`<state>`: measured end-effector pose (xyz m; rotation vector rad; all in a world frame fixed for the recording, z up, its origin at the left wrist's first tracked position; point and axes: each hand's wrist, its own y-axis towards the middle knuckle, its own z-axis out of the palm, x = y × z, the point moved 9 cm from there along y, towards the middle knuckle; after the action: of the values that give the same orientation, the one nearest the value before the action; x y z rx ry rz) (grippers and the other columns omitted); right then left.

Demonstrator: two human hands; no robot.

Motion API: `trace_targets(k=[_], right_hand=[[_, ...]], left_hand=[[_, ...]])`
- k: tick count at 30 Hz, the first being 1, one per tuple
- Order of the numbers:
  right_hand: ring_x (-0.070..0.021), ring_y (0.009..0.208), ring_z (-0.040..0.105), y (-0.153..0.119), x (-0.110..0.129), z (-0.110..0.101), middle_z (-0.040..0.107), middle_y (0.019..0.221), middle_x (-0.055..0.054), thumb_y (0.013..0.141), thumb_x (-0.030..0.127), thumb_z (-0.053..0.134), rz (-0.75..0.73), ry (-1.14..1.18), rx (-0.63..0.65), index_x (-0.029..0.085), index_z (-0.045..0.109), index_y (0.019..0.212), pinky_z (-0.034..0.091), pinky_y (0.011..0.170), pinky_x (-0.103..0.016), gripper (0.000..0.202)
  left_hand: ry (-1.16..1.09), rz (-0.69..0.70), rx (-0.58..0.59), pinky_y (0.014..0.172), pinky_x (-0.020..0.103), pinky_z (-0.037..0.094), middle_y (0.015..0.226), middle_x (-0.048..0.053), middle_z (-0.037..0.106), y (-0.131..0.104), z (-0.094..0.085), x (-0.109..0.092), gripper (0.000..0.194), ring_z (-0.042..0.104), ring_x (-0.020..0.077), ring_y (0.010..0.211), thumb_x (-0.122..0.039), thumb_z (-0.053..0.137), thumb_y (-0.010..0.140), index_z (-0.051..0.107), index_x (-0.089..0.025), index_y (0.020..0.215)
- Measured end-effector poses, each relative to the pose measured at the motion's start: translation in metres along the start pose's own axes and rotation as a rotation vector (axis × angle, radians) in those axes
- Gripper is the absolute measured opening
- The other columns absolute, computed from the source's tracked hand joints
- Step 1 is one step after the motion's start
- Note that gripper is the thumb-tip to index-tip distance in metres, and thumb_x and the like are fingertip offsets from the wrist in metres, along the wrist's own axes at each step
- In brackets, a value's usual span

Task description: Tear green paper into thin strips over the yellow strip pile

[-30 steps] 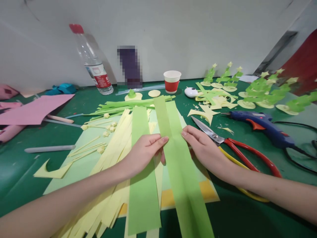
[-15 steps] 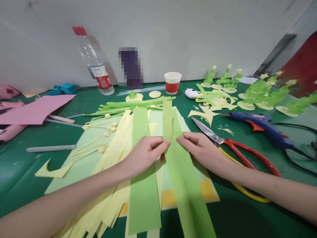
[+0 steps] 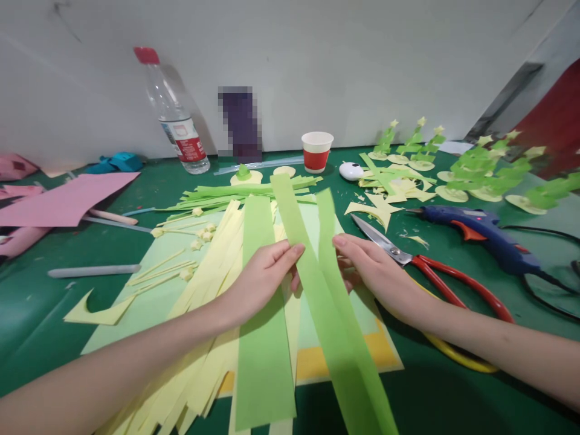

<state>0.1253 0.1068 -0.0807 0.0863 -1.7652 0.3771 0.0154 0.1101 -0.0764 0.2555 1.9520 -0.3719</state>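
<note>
Mid-frame, my left hand [image 3: 267, 272] and right hand [image 3: 374, 263] pinch a long, light-green paper strip [image 3: 334, 308], seemingly splitting it lengthwise, which next calls for an even pull

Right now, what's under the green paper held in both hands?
A pale green sheet and an orange band show on both sides beneath the held green paper; whatever lies directly under it is covered.

Desk [image 3: 27, 308], clock centred on hands [image 3: 265, 278] | paper [image 3: 348, 344]: between hands | cup [image 3: 316, 160]: 12, before wall [image 3: 362, 72] | bottle [image 3: 183, 136]: 10:30 | strips [image 3: 215, 254]: 8, partly on sheet [image 3: 149, 251] | scissors [image 3: 414, 260]: 3, just beside right hand [image 3: 378, 266] | glue gun [image 3: 489, 234]: 2:30 | models [image 3: 475, 163]: 2, behind glue gun
</note>
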Motion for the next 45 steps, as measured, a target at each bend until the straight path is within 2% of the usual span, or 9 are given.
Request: trace_targets(k=[5,11,16,20,24,29,32,39,45], right_hand=[[-0.0052,0.042,0.043,-0.004,0.007,0.000,0.036,0.046,0.008,0.078,0.027,0.049,-0.015,-0.025,0.006,0.019,0.037,0.051,0.038,0.042,-0.016,0.031],[-0.0046,0.040,0.043,-0.003,0.003,-0.004,0.036,0.045,0.008,0.082,0.021,0.046,-0.004,-0.017,-0.053,0.018,0.039,0.053,0.038,0.041,-0.015,0.030],[-0.0049,0.040,0.043,0.000,-0.004,-0.005,0.041,0.045,0.007,0.082,0.025,0.046,0.010,0.012,-0.070,0.018,0.042,0.057,0.039,0.041,-0.015,0.026],[-0.0076,0.042,0.047,0.003,-0.010,-0.006,0.044,0.049,0.006,0.080,0.035,0.047,0.014,0.071,-0.065,0.020,0.039,0.065,0.043,0.042,-0.019,0.023],[-0.0093,0.045,0.049,0.001,-0.007,-0.003,0.045,0.051,0.004,0.079,0.046,0.043,-0.004,0.099,-0.020,0.020,0.040,0.065,0.044,0.043,-0.021,0.030],[-0.0063,0.044,0.046,-0.003,0.003,0.000,0.041,0.049,0.006,0.070,0.035,0.059,-0.023,0.028,0.018,0.018,0.040,0.054,0.041,0.040,-0.016,0.030],[-0.0050,0.041,0.044,-0.002,0.004,-0.002,0.038,0.046,0.007,0.070,0.030,0.058,-0.033,0.009,-0.004,0.018,0.039,0.051,0.040,0.039,-0.015,0.029],[-0.0059,0.040,0.045,0.000,-0.005,-0.005,0.043,0.044,0.006,0.078,0.033,0.049,-0.027,0.039,-0.037,0.019,0.042,0.057,0.041,0.042,-0.018,0.026],[-0.0083,0.042,0.047,0.003,-0.010,-0.006,0.043,0.047,0.007,0.077,0.044,0.048,-0.008,0.092,-0.046,0.020,0.038,0.066,0.042,0.041,-0.020,0.028]], left_hand=[[0.011,0.019,0.031,0.058,0.027,0.039,0.051,-0.004,0.049,-0.001,0.002,-0.004,0.037,0.050,0.0126,0.051,-0.040,0.038,0.087,0.044,-0.020,0.056],[0.049,0.010,0.089,0.053,0.026,0.033,0.047,-0.005,0.046,-0.002,0.008,-0.004,0.040,0.043,0.0114,0.047,-0.036,0.042,0.084,0.040,-0.020,0.049],[0.042,0.004,0.044,0.053,0.025,0.033,0.047,-0.006,0.042,0.000,0.005,-0.003,0.039,0.041,0.0107,0.047,-0.035,0.040,0.086,0.038,-0.019,0.050],[0.011,0.019,0.011,0.053,0.023,0.034,0.051,-0.005,0.042,0.000,0.001,-0.001,0.039,0.042,0.0098,0.049,-0.035,0.036,0.089,0.041,-0.018,0.053],[-0.016,0.031,-0.002,0.053,0.022,0.036,0.052,-0.006,0.041,0.000,0.000,0.000,0.039,0.043,0.0093,0.049,-0.037,0.034,0.089,0.041,-0.018,0.056],[0.005,0.062,0.008,0.055,0.023,0.035,0.052,-0.005,0.042,0.000,0.000,-0.006,0.040,0.043,0.0101,0.050,-0.038,0.033,0.089,0.041,-0.019,0.055],[0.039,0.076,0.055,0.053,0.024,0.033,0.051,-0.005,0.043,-0.002,0.005,-0.010,0.039,0.042,0.0106,0.049,-0.038,0.038,0.086,0.042,-0.019,0.052],[0.073,0.051,0.016,0.050,0.025,0.030,0.046,-0.006,0.039,-0.002,0.003,-0.007,0.037,0.038,0.0107,0.046,-0.033,0.040,0.085,0.036,-0.020,0.050],[0.040,0.053,-0.032,0.053,0.024,0.034,0.051,-0.005,0.041,0.000,-0.002,-0.004,0.037,0.043,0.0105,0.049,-0.034,0.037,0.088,0.039,-0.019,0.054]])
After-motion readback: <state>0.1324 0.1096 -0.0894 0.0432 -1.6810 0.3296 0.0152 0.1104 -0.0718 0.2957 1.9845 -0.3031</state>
